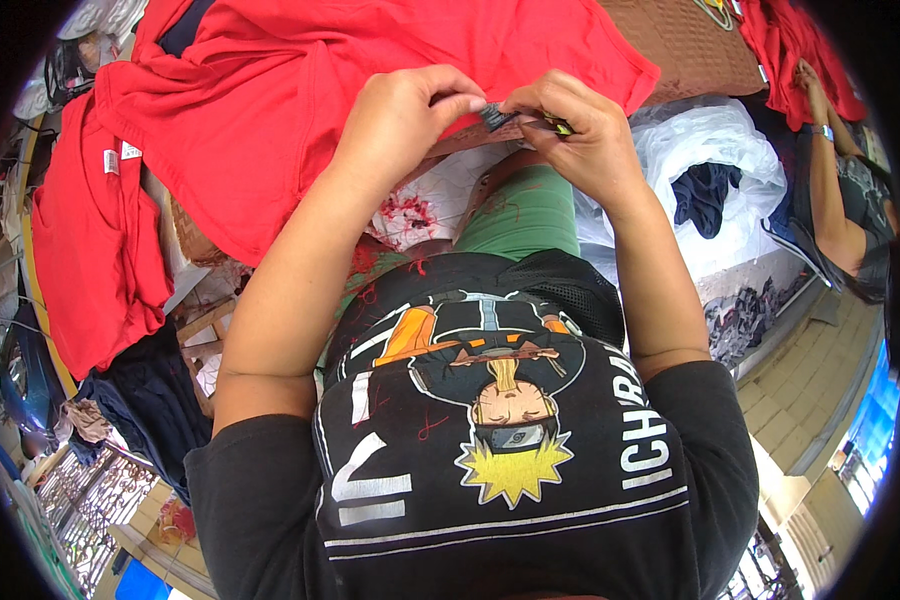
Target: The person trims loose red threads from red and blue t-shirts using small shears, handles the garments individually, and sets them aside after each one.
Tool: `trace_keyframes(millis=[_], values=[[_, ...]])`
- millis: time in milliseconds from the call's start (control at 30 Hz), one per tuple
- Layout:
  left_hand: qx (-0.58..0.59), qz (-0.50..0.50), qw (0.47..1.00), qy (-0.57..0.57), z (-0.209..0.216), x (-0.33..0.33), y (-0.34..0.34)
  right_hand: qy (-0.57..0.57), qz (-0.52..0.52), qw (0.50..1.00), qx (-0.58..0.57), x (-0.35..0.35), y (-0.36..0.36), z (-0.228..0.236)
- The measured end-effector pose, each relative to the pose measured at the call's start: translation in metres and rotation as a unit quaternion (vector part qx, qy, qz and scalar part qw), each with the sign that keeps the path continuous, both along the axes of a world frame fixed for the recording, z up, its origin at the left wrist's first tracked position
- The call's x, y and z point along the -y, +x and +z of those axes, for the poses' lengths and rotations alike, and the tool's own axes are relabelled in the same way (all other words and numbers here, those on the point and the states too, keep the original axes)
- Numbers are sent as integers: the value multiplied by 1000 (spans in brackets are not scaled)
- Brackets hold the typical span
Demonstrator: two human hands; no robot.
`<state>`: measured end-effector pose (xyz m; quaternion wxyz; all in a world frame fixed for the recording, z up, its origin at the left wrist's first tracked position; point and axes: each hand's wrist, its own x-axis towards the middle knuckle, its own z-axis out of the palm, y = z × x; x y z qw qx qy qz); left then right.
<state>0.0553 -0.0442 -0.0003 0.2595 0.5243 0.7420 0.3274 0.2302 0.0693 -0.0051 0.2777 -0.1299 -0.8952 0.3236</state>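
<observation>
My left hand [415, 105] is closed in a pinch, its thumb and forefinger at a small dark grey piece [492, 116] whose kind I cannot make out. Close beside it my right hand [575, 135] is curled around a small black and yellow-green tool [560, 127], possibly thread snips, mostly hidden by the fingers. The right fingertips also reach the grey piece. Both hands are raised in front of the near edge of a red garment [270, 90], which lies spread over the table.
Another red garment [95, 250] with white tags hangs at the left, above dark cloth [150, 400]. Red thread scraps [410, 215] lie near my green-clad leg [525, 210]. At the right are a clear plastic bag [710, 140] with dark cloth inside and another person's arm [830, 190].
</observation>
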Motion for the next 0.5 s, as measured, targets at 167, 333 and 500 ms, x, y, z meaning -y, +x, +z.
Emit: trace_keyframes(millis=[167, 333, 500], values=[[210, 74, 971, 89, -10, -1, -12, -35, 1, 999, -4, -4, -1, -4], [10, 40, 998, 55, 4, 3, -4, -14, 9, 1000, -4, -4, -3, -2], [-17, -7, 1000, 15, -2, 3, -6, 2, 7, 1000, -2, -1, 0, 5]])
